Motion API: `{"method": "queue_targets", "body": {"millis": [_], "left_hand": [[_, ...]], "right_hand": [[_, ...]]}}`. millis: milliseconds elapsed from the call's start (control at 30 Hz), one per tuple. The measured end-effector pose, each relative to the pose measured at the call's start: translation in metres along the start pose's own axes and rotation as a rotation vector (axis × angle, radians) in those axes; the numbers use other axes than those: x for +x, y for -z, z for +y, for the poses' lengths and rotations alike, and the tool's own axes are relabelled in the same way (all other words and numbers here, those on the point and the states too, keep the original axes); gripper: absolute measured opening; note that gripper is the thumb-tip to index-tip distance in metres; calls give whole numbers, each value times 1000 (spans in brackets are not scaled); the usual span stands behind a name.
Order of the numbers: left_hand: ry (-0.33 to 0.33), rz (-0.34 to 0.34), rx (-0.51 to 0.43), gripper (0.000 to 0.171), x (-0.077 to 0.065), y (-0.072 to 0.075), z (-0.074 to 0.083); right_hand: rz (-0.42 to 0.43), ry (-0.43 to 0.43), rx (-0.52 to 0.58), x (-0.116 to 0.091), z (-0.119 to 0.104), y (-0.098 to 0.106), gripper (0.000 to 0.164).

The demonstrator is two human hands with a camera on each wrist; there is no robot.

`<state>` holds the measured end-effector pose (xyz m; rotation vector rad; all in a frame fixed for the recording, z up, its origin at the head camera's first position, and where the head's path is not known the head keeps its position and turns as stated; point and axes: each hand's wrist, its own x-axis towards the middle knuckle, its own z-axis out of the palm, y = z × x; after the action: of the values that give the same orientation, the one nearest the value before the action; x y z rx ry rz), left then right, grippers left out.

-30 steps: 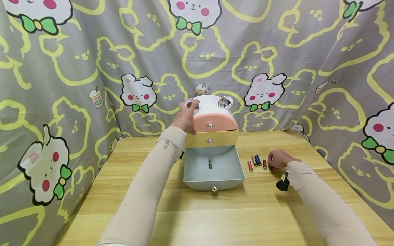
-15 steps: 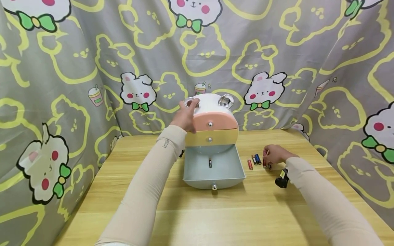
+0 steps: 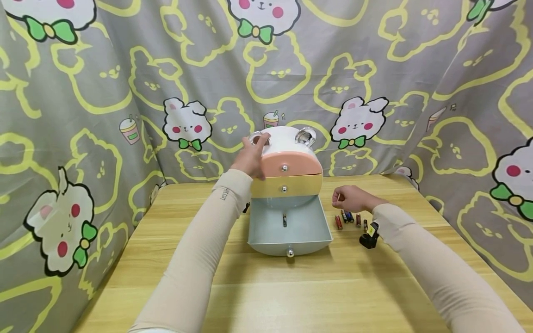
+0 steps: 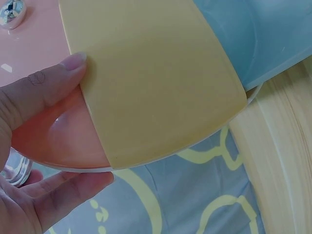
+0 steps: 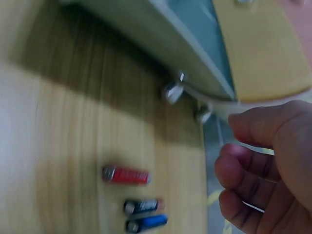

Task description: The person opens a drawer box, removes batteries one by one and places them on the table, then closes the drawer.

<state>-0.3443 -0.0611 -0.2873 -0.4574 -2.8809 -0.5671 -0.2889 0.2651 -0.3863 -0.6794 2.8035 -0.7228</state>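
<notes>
My left hand [image 3: 250, 159] grips the side of a small drawer cabinet [image 3: 287, 141]. In the left wrist view its thumb lies across the pink drawer [image 4: 53, 131] at the edge of the yellow drawer [image 4: 156, 87], fingers along the side. The pale blue bottom drawer [image 3: 266, 233] is pulled out, with one dark battery [image 3: 285, 220] inside. Right of it, my right hand [image 3: 354, 199] hovers with loosely curled fingers; the right wrist view shows nothing between thumb and fingers. Below it lie a red battery [image 5: 126, 175], a black battery [image 5: 144, 206] and a blue battery [image 5: 146, 223].
Farther right on the wooden table [image 3: 291, 296] lie another red battery [image 3: 358, 220] and a dark battery [image 3: 365, 225]. A black wrist camera [image 3: 368, 238] hangs under the right sleeve. Patterned grey curtains [image 3: 233, 78] enclose the table at the back and both sides.
My right hand has moved left from the rightmost batteries, over the others and towards the cabinet. The batteries stay on the table. My left hand keeps its place on the cabinet.
</notes>
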Motion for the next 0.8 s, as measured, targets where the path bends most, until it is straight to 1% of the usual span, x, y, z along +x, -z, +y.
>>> {"method": "queue_targets", "body": {"millis": [200, 367, 467, 533, 700, 800], "left_hand": [[15, -4, 0, 137, -1, 2, -1], [25, -3, -4, 137, -3, 2, 1], [32, -5, -5, 138, -2, 2, 1], [37, -10, -6, 137, -1, 2, 2], [38, -12, -14, 138, 0, 1, 1], [39, -12, -14, 137, -1, 1, 1]], "right_hand": [[-29, 35, 30, 16, -27, -1, 7], [-37, 90, 5, 27, -52, -4, 7], [-58, 117, -24, 36, -62, -7, 9], [-89, 114, -56, 43, -67, -12, 10], [-172, 72, -138, 58, -81, -26, 9], [-204, 54, -174, 65, -85, -32, 8]]}}
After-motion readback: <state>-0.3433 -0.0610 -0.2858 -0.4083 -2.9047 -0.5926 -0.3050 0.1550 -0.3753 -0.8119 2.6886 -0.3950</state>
